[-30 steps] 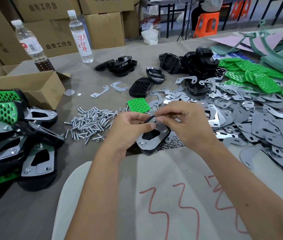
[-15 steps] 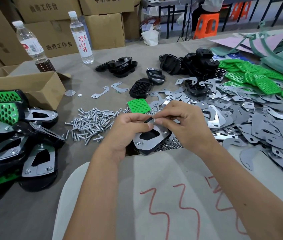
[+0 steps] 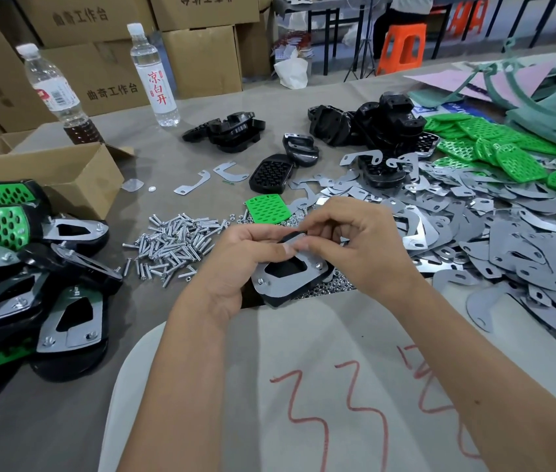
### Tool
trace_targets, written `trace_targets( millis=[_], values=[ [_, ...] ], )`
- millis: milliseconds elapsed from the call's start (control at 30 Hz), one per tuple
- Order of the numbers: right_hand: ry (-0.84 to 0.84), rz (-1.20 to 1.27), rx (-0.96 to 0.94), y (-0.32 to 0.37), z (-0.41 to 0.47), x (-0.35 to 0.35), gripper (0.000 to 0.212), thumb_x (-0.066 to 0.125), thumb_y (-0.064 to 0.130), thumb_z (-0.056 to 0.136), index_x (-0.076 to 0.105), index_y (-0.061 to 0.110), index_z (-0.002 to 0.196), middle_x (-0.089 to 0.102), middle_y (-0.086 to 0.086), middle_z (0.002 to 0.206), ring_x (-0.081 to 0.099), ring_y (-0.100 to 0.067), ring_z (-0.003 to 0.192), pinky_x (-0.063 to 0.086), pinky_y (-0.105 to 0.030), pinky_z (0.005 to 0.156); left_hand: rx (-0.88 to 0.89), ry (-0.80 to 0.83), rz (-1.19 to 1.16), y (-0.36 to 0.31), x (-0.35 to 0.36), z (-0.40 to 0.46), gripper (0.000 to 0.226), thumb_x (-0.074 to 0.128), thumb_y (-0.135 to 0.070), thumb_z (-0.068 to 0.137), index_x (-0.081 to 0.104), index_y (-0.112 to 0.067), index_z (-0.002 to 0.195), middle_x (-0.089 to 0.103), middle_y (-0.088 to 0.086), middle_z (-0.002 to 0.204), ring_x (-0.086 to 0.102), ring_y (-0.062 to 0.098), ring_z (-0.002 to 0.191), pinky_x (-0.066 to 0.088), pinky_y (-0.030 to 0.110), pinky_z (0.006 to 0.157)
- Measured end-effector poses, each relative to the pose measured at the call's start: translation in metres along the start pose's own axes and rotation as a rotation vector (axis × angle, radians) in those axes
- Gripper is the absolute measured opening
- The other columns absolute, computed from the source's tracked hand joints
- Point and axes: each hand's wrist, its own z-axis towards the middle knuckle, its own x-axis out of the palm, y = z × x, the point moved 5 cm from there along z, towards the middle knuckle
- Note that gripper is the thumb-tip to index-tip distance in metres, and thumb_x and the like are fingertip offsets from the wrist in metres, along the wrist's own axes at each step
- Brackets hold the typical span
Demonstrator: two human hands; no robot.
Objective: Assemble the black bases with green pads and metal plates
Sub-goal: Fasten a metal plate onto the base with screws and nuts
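Now the black base (image 3: 290,267) is held tilted by the left hand (image 3: 235,257), its metal plate (image 3: 286,284) upward, while the right hand (image 3: 354,240) fingers (image 3: 307,247) are pinched at its top edge, apparently seating a fastener.

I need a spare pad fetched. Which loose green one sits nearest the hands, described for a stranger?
Start at the pile of silver screws mid-table. Just right of it, beyond the hands, lies one flat green perforated pad. It lies apart from the green heap far right.

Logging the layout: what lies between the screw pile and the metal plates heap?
Head view: a loose green pad and small nuts lie between the screw pile and the metal plates heap.
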Motion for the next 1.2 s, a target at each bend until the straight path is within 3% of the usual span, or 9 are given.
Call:
trace_targets(
  millis=[167, 400, 533, 600, 700, 867, 1033, 1133, 1200],
  values=[
    [0.104, 0.042, 0.043, -0.009, 0.000, 0.003, 0.027, 0.080, 0.000, 0.086, 0.082, 0.017, 0.107, 0.064, 0.000, 0.089, 0.061, -0.026, 0.078, 0.053, -0.037, 0.074, 0.015, -0.049, -0.027, 0.000, -0.002, 0.001, 0.033, 0.066, 0.011, 0.084, 0.076, 0.001, 0.113, 0.075, 0.026, 0.106, 0.074, 0.032, 0.088, 0.061, 0.036, 0.077],
    [0.018, 0.187, 0.120, -0.013, -0.002, -0.001, 0.011, 0.085, -0.004, 0.080, 0.078, 0.004, 0.084, 0.068, -0.009, 0.083, 0.064, -0.032, 0.072, 0.055, -0.052, 0.069, -0.039, -0.077, -0.068, 0.002, -0.004, 0.002, 0.028, 0.066, 0.009, 0.084, 0.077, 0.001, 0.109, 0.078, 0.019, 0.094, 0.074, 0.026, 0.073, 0.059, 0.027, 0.060],
    [0.105, 0.155, 0.147, -0.014, -0.004, 0.005, 0.029, 0.079, 0.001, 0.088, 0.079, 0.014, 0.114, 0.062, -0.003, 0.092, 0.053, -0.023, 0.075, 0.049, -0.032, 0.071, -0.038, -0.081, -0.068, 0.003, -0.004, 0.002, 0.027, 0.067, 0.009, 0.084, 0.078, -0.001, 0.107, 0.078, 0.020, 0.096, 0.075, 0.026, 0.075, 0.060, 0.030, 0.062],
    [0.078, 0.176, 0.167, -0.011, -0.003, 0.002, 0.013, 0.073, 0.023, 0.095, 0.083, 0.016, 0.093, 0.062, -0.003, 0.086, 0.055, -0.018, 0.073, 0.045, -0.026, 0.067, -0.040, -0.096, -0.066, 0.003, -0.006, 0.003, 0.029, 0.068, 0.008, 0.084, 0.077, -0.001, 0.109, 0.077, 0.022, 0.101, 0.074, 0.029, 0.080, 0.061, 0.033, 0.067],
    [-0.047, 0.288, 0.227, -0.015, -0.004, -0.005, 0.051, 0.054, 0.053, 0.098, 0.070, 0.023, 0.061, 0.058, -0.022, 0.077, 0.048, -0.015, 0.065, 0.038, -0.024, 0.060, -0.063, -0.110, -0.125, 0.003, -0.007, 0.003, 0.028, 0.069, 0.005, 0.083, 0.077, 0.000, 0.109, 0.078, 0.021, 0.099, 0.074, 0.029, 0.076, 0.061, 0.032, 0.060],
    [0.099, 0.169, 0.253, -0.018, -0.004, 0.006, 0.034, 0.045, 0.066, 0.101, 0.075, 0.053, 0.092, 0.056, -0.003, 0.084, 0.056, -0.006, 0.079, 0.043, -0.024, 0.075, -0.064, -0.127, -0.110, 0.003, -0.007, 0.001, 0.027, 0.070, 0.006, 0.082, 0.078, 0.000, 0.107, 0.078, 0.020, 0.096, 0.074, 0.028, 0.074, 0.060, 0.030, 0.058],
    [-0.069, 0.340, 0.296, -0.018, -0.003, -0.001, 0.056, 0.049, 0.057, 0.102, 0.070, 0.021, 0.065, 0.053, -0.013, 0.075, 0.045, -0.034, 0.071, 0.035, -0.031, 0.064, -0.068, -0.134, -0.140, 0.002, -0.005, 0.000, 0.024, 0.069, 0.006, 0.083, 0.078, 0.000, 0.105, 0.078, 0.019, 0.092, 0.075, 0.027, 0.069, 0.059, 0.030, 0.055],
    [0.005, 0.272, 0.269, -0.015, -0.004, 0.003, 0.039, 0.044, 0.051, 0.106, 0.079, 0.035, 0.103, 0.056, 0.013, 0.080, 0.044, -0.009, 0.068, 0.036, -0.018, 0.064, -0.069, -0.157, -0.118, 0.002, -0.007, 0.001, 0.028, 0.070, 0.006, 0.082, 0.076, 0.001, 0.108, 0.077, 0.021, 0.094, 0.074, 0.028, 0.071, 0.059, 0.031, 0.056],
    [0.067, 0.188, 0.260, -0.012, -0.004, 0.008, 0.036, 0.044, 0.054, 0.105, 0.078, 0.045, 0.103, 0.059, 0.015, 0.082, 0.048, 0.000, 0.068, 0.036, -0.013, 0.066, -0.060, -0.157, -0.091, 0.002, -0.008, 0.000, 0.029, 0.071, 0.007, 0.081, 0.077, 0.001, 0.109, 0.078, 0.021, 0.098, 0.074, 0.029, 0.076, 0.060, 0.031, 0.060]
  ],
)
